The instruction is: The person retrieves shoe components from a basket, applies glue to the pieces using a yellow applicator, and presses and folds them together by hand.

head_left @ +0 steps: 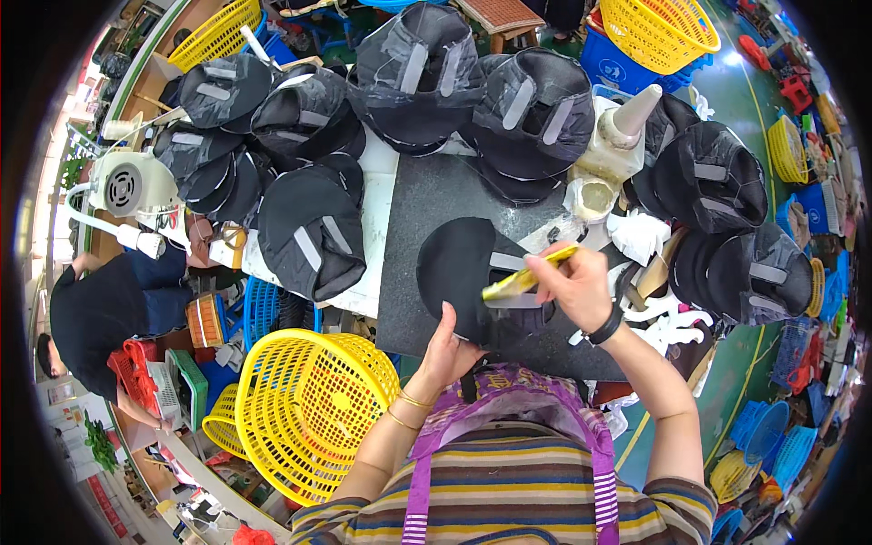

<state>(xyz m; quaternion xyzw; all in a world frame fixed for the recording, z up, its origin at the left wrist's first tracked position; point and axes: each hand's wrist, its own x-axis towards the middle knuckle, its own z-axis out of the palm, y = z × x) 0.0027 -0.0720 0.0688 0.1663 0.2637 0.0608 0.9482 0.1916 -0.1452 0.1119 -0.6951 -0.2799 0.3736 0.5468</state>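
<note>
A black fabric piece point(459, 277), rounded at one end and with pale grey strips, lies on the dark work board point(413, 204) before me. It looks like a shoe upper. My left hand point(445, 352) grips its near edge, thumb on top, with the other fingers partly hidden beneath. Above its right part, my right hand point(577, 286) pinches a yellow brush point(529, 275), tilted down to the left. The brush's lower end is blurred, so I cannot tell whether it touches the piece. Beyond stands a pale glue-stained pot point(595, 198).
Stacked black uppers point(416, 77) surround the board at the back, with more uppers point(740, 277) at the right. Crumpled white paper point(640, 234) lies by my right hand. A yellow basket point(313, 409) stands at left. A person point(95, 313) works farther left, near a machine point(127, 186).
</note>
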